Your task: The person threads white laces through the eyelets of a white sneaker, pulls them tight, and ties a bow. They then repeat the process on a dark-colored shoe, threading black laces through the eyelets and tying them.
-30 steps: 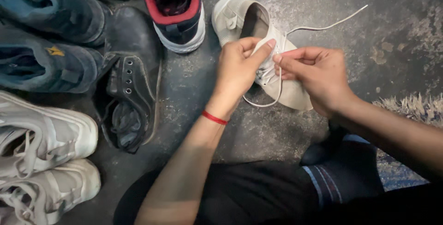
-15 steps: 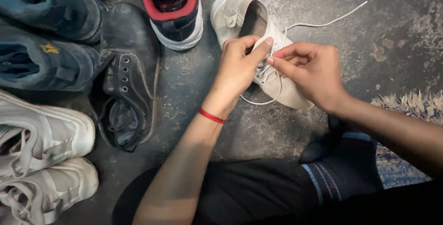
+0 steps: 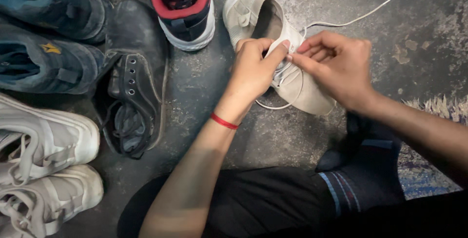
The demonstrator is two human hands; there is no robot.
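A beige canvas shoe (image 3: 312,96) lies on the grey concrete floor, heel toward the top. My left hand (image 3: 253,67) rests over its tongue and eyelets, thumb and forefinger pinching the white shoelace (image 3: 351,22). My right hand (image 3: 336,62) meets it from the right, fingertips pinched on the same lace at the eyelets. One free end of the lace trails away to the upper right. A loop of lace hangs below the shoe's left side. A red thread band (image 3: 224,121) circles my left wrist.
To the left lie a black lace-up shoe (image 3: 131,96), a navy sneaker with red lining (image 3: 187,9), two blue suede shoes (image 3: 44,38) and two white sneakers (image 3: 44,169). My dark-clothed legs fill the bottom. A fringed rug edge (image 3: 438,109) sits at right.
Both hands have shifted slightly along the lace at the eyelets; the lace loop below the shoe has become smaller and the free end lies a little differently.
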